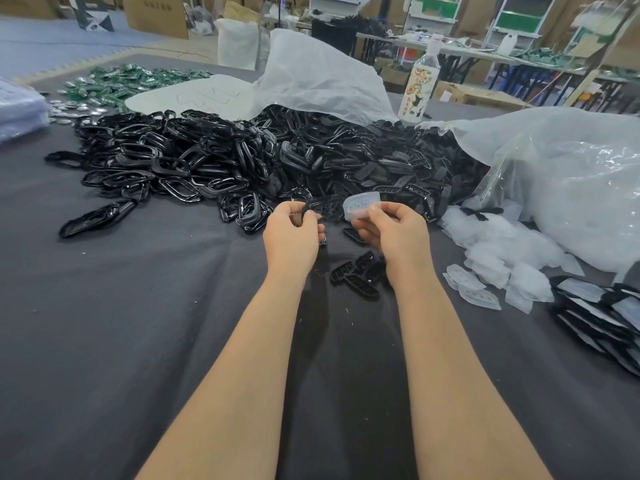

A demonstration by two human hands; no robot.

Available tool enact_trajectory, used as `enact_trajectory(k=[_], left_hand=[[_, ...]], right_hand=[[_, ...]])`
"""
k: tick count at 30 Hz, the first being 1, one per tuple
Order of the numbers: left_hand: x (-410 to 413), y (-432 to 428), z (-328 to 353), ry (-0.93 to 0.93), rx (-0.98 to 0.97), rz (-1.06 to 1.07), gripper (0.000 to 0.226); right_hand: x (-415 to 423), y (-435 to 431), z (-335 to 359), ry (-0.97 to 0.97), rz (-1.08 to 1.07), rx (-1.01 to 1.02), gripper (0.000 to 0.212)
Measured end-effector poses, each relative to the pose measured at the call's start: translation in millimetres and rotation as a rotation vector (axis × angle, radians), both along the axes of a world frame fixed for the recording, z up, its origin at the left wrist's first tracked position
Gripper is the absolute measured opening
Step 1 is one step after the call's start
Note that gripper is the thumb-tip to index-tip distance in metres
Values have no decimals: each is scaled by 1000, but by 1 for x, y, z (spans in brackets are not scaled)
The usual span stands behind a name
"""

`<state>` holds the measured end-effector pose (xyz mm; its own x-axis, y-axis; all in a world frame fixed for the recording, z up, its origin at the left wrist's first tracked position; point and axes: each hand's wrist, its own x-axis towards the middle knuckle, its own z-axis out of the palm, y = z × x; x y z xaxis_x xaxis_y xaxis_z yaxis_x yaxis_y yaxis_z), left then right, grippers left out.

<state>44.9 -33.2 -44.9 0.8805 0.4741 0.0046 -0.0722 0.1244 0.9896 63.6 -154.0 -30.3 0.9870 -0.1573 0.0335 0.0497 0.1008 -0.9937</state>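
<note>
Holding, left hand [292,233]: fingers curled round a black vent piece [320,206], raised just above the grey cloth [138,323].
Right hand [394,233]: thumb and fingers pinched a translucent perforated insert [361,208] just beside the vent piece; I could not tell whether the two touched.
Step, as I judged it: pairing the insert with the vent piece, not yet joined.
Done: a stack of backed black pieces [602,317] at far right, which I took for finished work.
Left: a heap of vent pieces [398,168], a heap of loose inserts [502,258], and a few spare vent pieces [356,275] on the cloth between the wrists.
Progress: early, I reckoned; far more lay unpaired than stacked.
Also logged: pile of black frames [156,168], bottle [420,81], green circuit boards [117,81], clear plastic bag [571,174].
</note>
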Motion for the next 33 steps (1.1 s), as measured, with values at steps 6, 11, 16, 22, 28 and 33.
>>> enact_trajectory(k=[6,11,16,22,28,33], left_hand=[[-2,-1,0,-12,29,3,18],[-6,-3,2,-56,187,-1,34],[-9,-6,6,-9,270,-44,24],[-11,-5,8,-38,315,-84,6],[-11,-5,6,-49,469,-81,10],[-13,-4,8,-76,498,-37,14]], right_hand=[[0,-2,1,-3,-62,42,13],[-2,-1,5,31,-25,200,11],[-5,4,8,33,39,231,13],[-8,7,6,45,98,-68,11],[-15,11,5,-392,-5,-750,26],[-13,7,6,-364,19,-779,9]])
